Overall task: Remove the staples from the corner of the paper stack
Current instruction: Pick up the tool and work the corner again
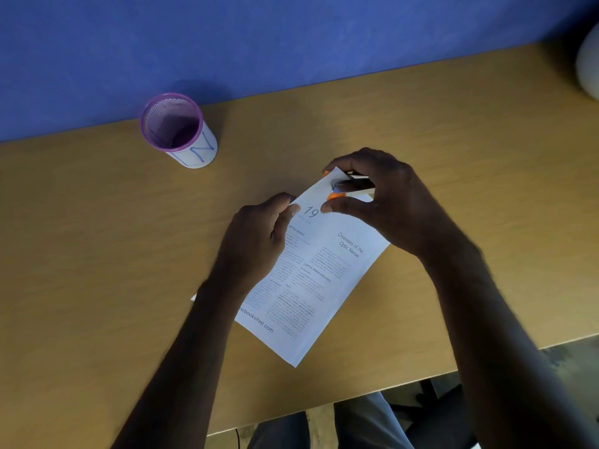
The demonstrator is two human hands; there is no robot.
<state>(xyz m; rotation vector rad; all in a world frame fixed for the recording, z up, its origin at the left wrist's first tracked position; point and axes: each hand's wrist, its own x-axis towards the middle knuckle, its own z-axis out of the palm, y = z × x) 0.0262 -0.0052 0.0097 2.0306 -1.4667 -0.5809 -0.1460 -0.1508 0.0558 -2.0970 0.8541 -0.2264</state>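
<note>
- Head view: right hand (385, 202) fingers (337, 207) pinch an orange staple remover (337, 191) onto the paper stack (317, 273) at its lifted far corner.
- Left hand (256, 241) fingers (285, 202) grip the stack's left edge.
- Stack lies mid-counter (97, 254); purple mesh cup (178, 129) stands well apart.

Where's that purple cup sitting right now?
The purple mesh cup stands upright at the far left of the wooden table, close against the blue wall, well away from the paper stack and both hands.
</note>
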